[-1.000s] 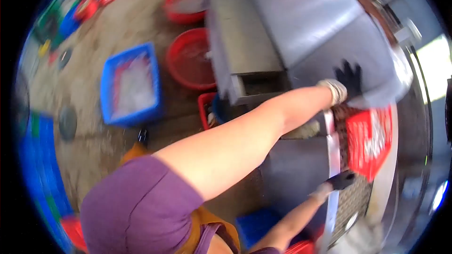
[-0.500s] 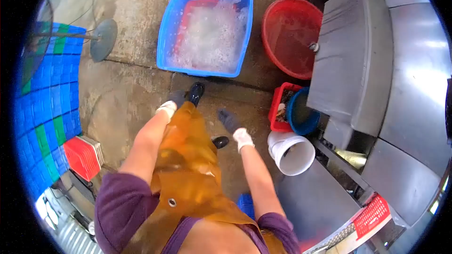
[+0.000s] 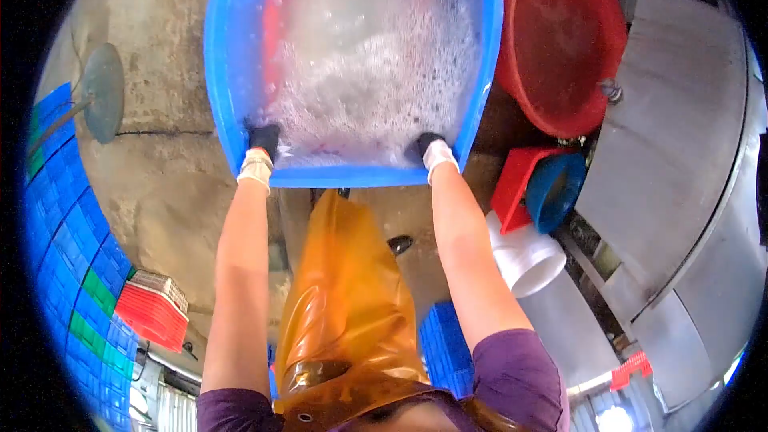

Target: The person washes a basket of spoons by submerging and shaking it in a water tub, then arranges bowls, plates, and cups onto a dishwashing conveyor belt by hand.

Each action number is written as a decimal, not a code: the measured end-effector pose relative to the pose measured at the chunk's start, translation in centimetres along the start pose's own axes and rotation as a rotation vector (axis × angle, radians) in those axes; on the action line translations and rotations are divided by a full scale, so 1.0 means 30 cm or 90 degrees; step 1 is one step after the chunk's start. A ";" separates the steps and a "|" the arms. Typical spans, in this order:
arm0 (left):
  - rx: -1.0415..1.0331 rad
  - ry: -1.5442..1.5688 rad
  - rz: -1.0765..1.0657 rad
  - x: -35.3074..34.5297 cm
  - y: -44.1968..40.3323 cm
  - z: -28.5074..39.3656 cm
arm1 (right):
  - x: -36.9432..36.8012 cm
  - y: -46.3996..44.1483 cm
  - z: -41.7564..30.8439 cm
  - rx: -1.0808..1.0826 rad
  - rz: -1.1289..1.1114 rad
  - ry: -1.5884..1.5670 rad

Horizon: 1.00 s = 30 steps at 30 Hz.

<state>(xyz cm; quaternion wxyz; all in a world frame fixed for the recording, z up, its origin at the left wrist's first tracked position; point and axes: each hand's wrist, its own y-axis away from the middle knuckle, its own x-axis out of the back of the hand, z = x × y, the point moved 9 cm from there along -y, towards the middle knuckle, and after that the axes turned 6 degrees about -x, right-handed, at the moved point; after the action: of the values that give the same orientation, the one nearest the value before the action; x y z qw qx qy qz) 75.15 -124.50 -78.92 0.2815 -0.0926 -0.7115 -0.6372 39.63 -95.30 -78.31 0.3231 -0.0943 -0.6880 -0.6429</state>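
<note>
A large blue tub (image 3: 352,178) of foamy water (image 3: 360,72) lies just in front of me. A red shape (image 3: 272,40) shows through the water along its left side; I cannot make out what it is. My left hand (image 3: 264,141), in a dark glove with a white cuff, reaches over the near left corner into the tub. My right hand (image 3: 430,146), gloved the same way, reaches in at the near right corner. Both hands are at the foam's surface, with their fingers largely hidden, so any grip does not show.
On the right are a red round basin (image 3: 552,40), a red crate (image 3: 516,188), a blue basin (image 3: 556,192) and a white bucket (image 3: 528,264) beside a metal counter (image 3: 664,136). Blue and green crates (image 3: 72,248) line the left, near stacked red baskets (image 3: 152,320).
Both hands have moved forward from beside my apron into the near side of the tub. The tub now appears closer and larger in view.
</note>
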 end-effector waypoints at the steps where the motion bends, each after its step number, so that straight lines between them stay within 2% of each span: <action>1: 0.004 0.115 -0.041 0.096 0.042 0.016 | -0.036 -0.017 0.029 0.009 0.002 0.001; 2: 0.018 0.226 -0.081 0.199 0.089 0.031 | -0.058 -0.030 0.046 0.019 0.007 0.001; 3: 0.018 0.251 -0.002 0.147 0.044 0.027 | -0.075 -0.031 0.056 0.027 0.016 0.000; 4: -0.001 0.247 -0.004 0.060 0.021 0.024 | -0.088 -0.033 0.057 0.042 0.029 0.001; 6: -0.088 0.442 0.279 0.098 0.036 0.021 | -0.111 -0.053 0.038 0.083 0.063 0.002; 7: -0.100 0.441 0.281 0.064 0.002 0.027 | -0.122 -0.062 0.024 0.110 0.083 0.006; 9: -0.020 0.474 0.130 -0.074 -0.095 0.022 | -0.165 -0.075 0.001 0.173 0.141 0.019; 11: 0.016 0.487 0.054 -0.146 -0.143 0.019 | -0.241 -0.076 -0.029 0.259 0.224 0.038; 13: 0.091 0.784 0.047 -0.169 -0.090 -0.017 | -0.381 -0.103 -0.040 0.372 0.336 0.072; 14: 0.015 0.657 0.134 -0.003 0.021 -0.022 | -0.497 -0.131 -0.032 0.439 0.410 0.097; 15: -0.040 0.515 0.228 0.166 0.145 -0.026 | -0.222 -0.052 -0.097 0.291 0.240 0.035; 16: -0.030 0.515 0.235 0.204 0.145 -0.017 | 0.005 0.063 -0.169 0.193 0.166 -0.027; 17: 0.189 1.006 0.131 0.110 0.129 -0.058 | 0.151 0.152 -0.217 0.136 0.136 -0.103; 18: 0.427 1.482 -0.017 0.018 0.140 0.006 | 0.260 0.220 -0.246 0.091 0.131 -0.196; 19: 0.427 1.488 -0.015 -0.045 0.107 0.006 | 0.372 0.295 -0.280 0.053 0.135 -0.289; 20: 0.235 1.284 0.174 -0.085 0.042 -0.049 | 0.427 0.344 -0.246 0.012 0.165 -0.458; 21: 0.061 1.052 0.337 -0.041 0.041 -0.065 | 0.440 0.341 -0.220 -0.008 0.204 -0.414; 22: 0.067 1.055 0.348 0.028 0.094 -0.048 | 0.446 0.353 -0.209 0.004 0.204 -0.411; 24: 0.233 1.574 0.379 0.226 0.259 0.013 | 0.452 0.368 -0.184 0.040 0.151 -0.584; 25: 0.232 1.571 0.390 0.315 0.337 0.017 | 0.485 0.375 -0.172 0.069 0.212 -0.438; 28: 0.217 1.630 0.457 0.361 0.418 0.032 | 0.584 0.497 -0.161 0.060 0.236 -0.376; 29: 0.270 1.641 0.476 0.455 0.491 0.032 | 0.525 0.418 -0.102 0.083 0.281 -0.345; 30: 0.261 1.648 0.494 0.478 0.507 0.038 | 0.580 0.464 -0.123 0.097 0.290 -0.342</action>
<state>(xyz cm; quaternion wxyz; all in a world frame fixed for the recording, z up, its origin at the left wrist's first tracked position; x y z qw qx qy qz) 70.44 -124.06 -58.52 0.9075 0.4158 0.0489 -0.0321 34.96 -101.59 -57.12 0.2716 -0.3864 -0.7558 -0.4536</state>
